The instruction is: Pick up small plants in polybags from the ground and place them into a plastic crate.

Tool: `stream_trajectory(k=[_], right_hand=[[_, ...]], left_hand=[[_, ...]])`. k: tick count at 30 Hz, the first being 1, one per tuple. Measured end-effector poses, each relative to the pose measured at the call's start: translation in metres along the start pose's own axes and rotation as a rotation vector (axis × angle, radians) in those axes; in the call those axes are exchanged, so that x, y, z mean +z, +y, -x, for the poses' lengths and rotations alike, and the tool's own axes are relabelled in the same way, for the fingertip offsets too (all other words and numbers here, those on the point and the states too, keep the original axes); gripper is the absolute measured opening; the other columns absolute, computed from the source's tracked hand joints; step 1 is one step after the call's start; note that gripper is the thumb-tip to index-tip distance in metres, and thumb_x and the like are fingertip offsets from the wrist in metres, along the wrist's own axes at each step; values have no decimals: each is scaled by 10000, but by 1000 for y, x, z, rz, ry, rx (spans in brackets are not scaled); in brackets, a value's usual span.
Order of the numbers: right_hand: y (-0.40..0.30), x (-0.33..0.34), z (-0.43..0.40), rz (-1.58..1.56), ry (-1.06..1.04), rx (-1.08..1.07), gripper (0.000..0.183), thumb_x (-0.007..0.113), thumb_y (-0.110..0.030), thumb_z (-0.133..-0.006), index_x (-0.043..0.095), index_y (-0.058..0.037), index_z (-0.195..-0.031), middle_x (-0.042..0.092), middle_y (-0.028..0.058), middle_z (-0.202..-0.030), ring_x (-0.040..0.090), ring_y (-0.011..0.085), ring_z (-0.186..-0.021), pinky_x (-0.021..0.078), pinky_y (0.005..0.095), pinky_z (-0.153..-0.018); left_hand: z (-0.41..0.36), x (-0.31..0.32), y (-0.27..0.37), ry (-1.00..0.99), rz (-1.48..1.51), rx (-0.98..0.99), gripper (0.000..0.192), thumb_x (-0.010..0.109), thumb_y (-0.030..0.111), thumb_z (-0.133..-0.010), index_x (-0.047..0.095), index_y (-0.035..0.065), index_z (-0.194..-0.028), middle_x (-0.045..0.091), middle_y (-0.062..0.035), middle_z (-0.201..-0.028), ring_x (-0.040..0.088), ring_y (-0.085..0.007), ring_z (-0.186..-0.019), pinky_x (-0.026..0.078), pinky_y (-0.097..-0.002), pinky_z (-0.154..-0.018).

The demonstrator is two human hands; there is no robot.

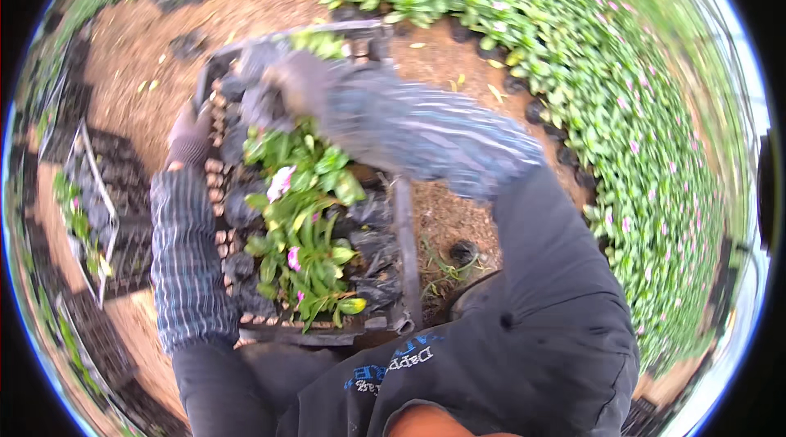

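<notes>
A black plastic crate (405, 240) stands before me, holding flowering plants (301, 222) with green leaves and pink blooms, in black plastic nursery bags (371, 246). My left hand (189, 130), in a greyish glove, rests at the crate's left rim, its fingers partly hidden; whether it grips the rim is unclear. Blurred by motion, my right hand (298, 84) is over the far part of the crate, closed on a dark plastic nursery bag (267, 102). More leaves show behind that hand, near the crate's far edge.
Bedding plants (614, 148) with pink flowers curve along the right and far side. Another crate (92, 216) with bags and plants lies at the left. Loose dark bags (187, 44) lie on the brown soil (135, 68); one more (463, 251) sits right of the crate.
</notes>
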State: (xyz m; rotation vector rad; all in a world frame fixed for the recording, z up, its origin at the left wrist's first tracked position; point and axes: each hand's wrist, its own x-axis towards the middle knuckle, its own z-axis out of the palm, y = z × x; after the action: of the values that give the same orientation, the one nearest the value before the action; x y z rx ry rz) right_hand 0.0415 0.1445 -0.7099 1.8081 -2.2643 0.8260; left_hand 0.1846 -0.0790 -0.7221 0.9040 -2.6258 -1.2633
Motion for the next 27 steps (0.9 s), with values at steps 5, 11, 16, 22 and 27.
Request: stream_trajectory(k=[5,11,16,22,27], right_hand=[[25,11,-29,-144,-124,-105,241,595,-238,-872,657,-117,-1071,691,62,-849,675,238,-768,546,409,-708],[105,-105,143,-891,426,565,256,520,-162,-937,573,16,-1114,654,180,-975,672,185,-726,577,270,-603],[231,-89,252,311,-14,1236,477,556,-270,-899,456,-210,-1362,545,239,-1201,613,359,-1031,518,451,-851],[357,-45,298,562,-325,1115,641,461,-101,-928,264,-373,-1473,566,260,-1169,643,387,-995,540,472,-823],[394,-41,279,599,-500,939,483,416,-80,-959,370,-284,-1395,645,178,-1130,657,338,-1017,560,468,-793]], left_hand=[[4,-4,-1,124,-238,76,469,542,402,-947,548,-40,-1106,654,-156,-828,645,-253,-716,503,-348,-634],[4,-7,-6,144,-338,11,604,558,395,-958,450,-61,-1338,657,-179,-1031,649,-190,-850,518,-303,-712],[2,-16,-15,146,-504,-96,620,569,384,-950,438,-71,-1350,557,-248,-1287,555,-318,-1190,424,-351,-993],[9,-22,-20,198,-526,21,509,566,338,-964,504,-45,-1292,622,-190,-1186,608,-245,-1063,464,-329,-921],[13,-21,-20,228,-488,68,443,564,305,-974,530,-36,-1256,651,-136,-1098,607,-171,-973,475,-300,-869]])
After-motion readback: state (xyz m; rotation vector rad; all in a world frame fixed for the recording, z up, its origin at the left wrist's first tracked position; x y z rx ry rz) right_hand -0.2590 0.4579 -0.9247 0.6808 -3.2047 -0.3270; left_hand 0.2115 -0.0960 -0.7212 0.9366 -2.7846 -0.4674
